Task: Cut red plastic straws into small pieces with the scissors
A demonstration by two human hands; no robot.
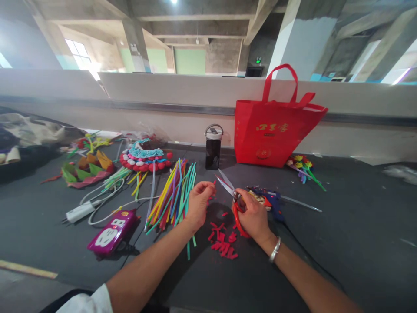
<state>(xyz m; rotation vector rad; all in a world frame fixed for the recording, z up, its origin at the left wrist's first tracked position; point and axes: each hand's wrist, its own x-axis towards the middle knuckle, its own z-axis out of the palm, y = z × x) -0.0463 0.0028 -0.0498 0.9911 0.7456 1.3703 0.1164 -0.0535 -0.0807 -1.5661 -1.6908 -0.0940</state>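
My right grip [256, 215] is closed around the red handles of the scissors [235, 194], fingers in and about the loops. The blades stand a little apart and point up and away from me, leaning toward my left side. My left grip [200, 202] is pinched, thumb against fingers, on a small red piece [214, 182]. That piece sticks up at my fingertips, just to the left of the blade tips; I cannot tell whether steel and piece touch.

Between my two wrists, nearer to me than the blades, red scraps [223, 243] lie loose on the dark counter [342, 226], most of them in one small heap. A silver bracelet [275, 250] circles my right wrist.

Just left of my left grip, a fan of coloured stems [172, 195] lies on the counter, yellow, purple, red and teal. Further left are a purple power strip [112, 232] and a white plug adapter [80, 212] with its cable. Behind those sit a leafy green and orange crown [86, 169] and a ring of blue flowers and red and white balls [143, 154].

Past my right grip lies a blue glue gun [276, 202]. Beyond the blades stand a black bottle [213, 150], upright, and a red bag [263, 130], with small bright flowers [302, 167] beside its base.
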